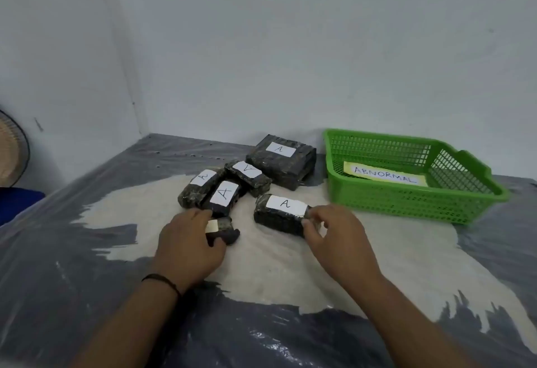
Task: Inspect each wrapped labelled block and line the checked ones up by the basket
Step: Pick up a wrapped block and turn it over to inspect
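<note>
Blocks wrapped in dark film, each with a white label marked "A", sit in a cluster at the centre of the bench (87,251), which is covered in clear plastic sheet over a grey and pale surface. At about 2 o'clock from the cluster stands the green basket (406,202), with a paper sign (385,177) reading "ABNORMAL" lying inside it. The largest block (280,161) lies at 12 o'clock in the group, just beside the basket's left wall. Towards 7 o'clock from it come three smaller blocks packed together: one (248,176) leaning against the big one, one (223,197) below it with its label facing up, and one (193,190) at the far left, touching its neighbour.

At 3 o'clock from that trio, apart from it, lies a medium block (279,213). The right hand (334,239) pinches its right end, thumb on the near side and fingertips curled over the top edge by the label. The left hand (189,247), with a dark band (162,280) on the wrist, curls its fingers around the smallest block (222,229), at 6 o'clock in the cluster and just below the trio; only part of its label shows.

At 9 o'clock, on the picture's left edge, a fan (11,152) pokes into view.
</note>
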Demonstrator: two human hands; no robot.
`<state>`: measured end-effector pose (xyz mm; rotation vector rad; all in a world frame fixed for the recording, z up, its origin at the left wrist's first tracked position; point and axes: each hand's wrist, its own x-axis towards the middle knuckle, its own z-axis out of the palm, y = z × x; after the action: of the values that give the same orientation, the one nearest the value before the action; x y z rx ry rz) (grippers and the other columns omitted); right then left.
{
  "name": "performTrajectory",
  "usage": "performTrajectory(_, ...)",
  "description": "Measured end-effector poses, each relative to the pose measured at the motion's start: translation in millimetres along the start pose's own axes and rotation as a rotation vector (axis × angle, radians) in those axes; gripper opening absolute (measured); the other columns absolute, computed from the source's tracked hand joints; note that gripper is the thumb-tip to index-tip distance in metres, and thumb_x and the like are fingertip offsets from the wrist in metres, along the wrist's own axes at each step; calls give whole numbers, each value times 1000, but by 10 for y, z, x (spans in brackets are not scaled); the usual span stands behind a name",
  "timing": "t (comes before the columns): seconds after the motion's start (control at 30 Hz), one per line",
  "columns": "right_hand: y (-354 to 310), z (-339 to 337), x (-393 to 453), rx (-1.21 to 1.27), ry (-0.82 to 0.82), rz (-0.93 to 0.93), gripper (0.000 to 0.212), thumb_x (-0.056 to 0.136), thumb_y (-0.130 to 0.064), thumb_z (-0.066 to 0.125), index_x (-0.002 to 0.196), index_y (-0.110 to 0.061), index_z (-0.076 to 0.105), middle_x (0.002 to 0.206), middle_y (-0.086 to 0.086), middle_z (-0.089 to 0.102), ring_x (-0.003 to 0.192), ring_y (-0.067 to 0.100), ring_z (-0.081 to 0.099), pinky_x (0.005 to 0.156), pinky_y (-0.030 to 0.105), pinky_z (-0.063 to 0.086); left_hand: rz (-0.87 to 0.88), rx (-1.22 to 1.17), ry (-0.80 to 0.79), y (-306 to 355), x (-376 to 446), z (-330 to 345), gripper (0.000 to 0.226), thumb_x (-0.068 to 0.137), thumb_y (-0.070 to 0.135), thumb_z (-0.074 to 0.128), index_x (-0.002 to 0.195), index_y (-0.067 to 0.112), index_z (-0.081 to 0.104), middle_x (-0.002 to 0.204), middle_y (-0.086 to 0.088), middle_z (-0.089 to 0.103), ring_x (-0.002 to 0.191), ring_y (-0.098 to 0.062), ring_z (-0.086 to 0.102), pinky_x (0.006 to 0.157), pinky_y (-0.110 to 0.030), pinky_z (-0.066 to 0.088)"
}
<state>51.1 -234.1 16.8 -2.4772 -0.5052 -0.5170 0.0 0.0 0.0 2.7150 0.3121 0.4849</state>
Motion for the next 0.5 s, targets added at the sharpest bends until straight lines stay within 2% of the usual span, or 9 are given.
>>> performTrajectory(0.1,-82,143,-10,23,14,-59,12,83,-26,61,85,-15,67,75,-2,56,74,18,52,65,28,37,59,118,8,-118,20,72,47,66,34,52,105,12,66,105,-7,65,95,-30,59,80,-39,48)
performTrajectory(0.17,-144,228,-28,70,-44,-81,22,82,-30,59,93,-14,70,82,1,62,79,18,55,69,24,36,91,100,17,-196,50,115,38,69,26,65,102,8,69,103,-11,66,90,-33,61,78,-40,49)
performTrajectory(0.23,-167,304,-37,98,-103,-103,31,82,-36,53,99,-16,69,88,-2,63,84,13,54,75,21,36,157,53,45,-222,56,140,40,68,27,68,104,9,69,101,-9,66,87,-31,62,77,-39,48)
performTrajectory(0.3,-192,323,-43,130,-128,-127,35,83,-41,52,104,-18,68,93,-5,61,89,9,51,79,20,37,210,-49,92,-189,37,135,43,69,26,70,108,8,68,104,-6,64,91,-23,60,80,-30,46)
performTrajectory(0.33,-223,309,-46,168,-120,-116,37,84,-43,54,108,-18,66,96,-7,59,92,8,52,82,20,40,239,-110,123,-161,25,133,42,71,23,72,110,8,67,106,-4,62,94,-16,56,83,-20,42)
performTrajectory(0.4,-273,244,-42,332,-122,15,47,84,-48,60,122,-22,57,107,-10,55,98,4,54,86,20,44,343,-186,196,-40,12,119,42,75,24,69,113,8,64,108,-3,59,97,-7,49,88,-5,34)
performTrajectory(0.43,-292,195,-28,455,-164,121,57,81,-51,62,129,-25,50,113,-11,56,98,2,56,86,21,46,409,-209,228,42,9,115,43,76,28,64,115,8,63,107,-3,59,98,-7,49,91,-3,33)
performTrajectory(0.5,-299,90,8,728,-279,291,72,72,-58,66,134,-32,41,115,-9,62,96,4,63,86,30,53,532,-249,285,229,20,130,43,77,27,61,116,9,62,108,-5,60,101,-12,53,94,-13,39)
